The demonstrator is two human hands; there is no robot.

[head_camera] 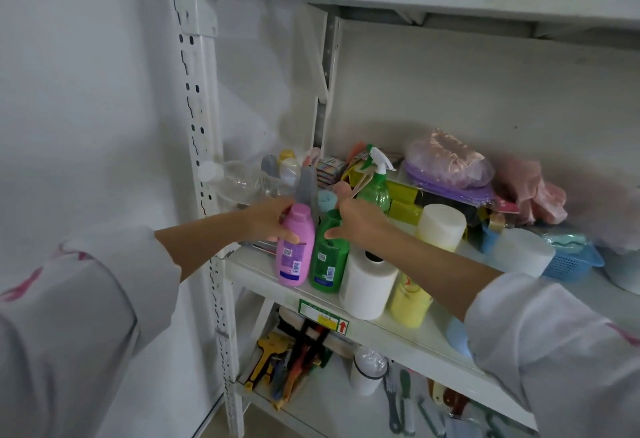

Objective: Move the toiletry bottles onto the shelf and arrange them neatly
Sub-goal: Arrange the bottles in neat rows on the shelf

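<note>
A pink bottle (pixel 295 247) and a green bottle (pixel 329 257) stand upright side by side near the front left edge of the white metal shelf (pixel 256 269). My left hand (pixel 268 222) grips the pink bottle around its upper part. My right hand (pixel 360 221) holds the top of the green bottle, thumb on its front. Behind them stand a grey bottle (pixel 306 184), a blue-capped item (pixel 327 199) and a green spray bottle (pixel 375 188). Small yellow and white bottles (pixel 289 163) sit at the back left.
A white paper roll (pixel 369 285) and a yellow container (pixel 410 300) stand right of the green bottle. A pale cylinder (pixel 441 228), a blue basket (pixel 571 264), bags and boxes crowd the shelf's right side. A clear plastic bottle (pixel 239 183) lies at the left. Tools fill the lower shelf (pixel 294 361).
</note>
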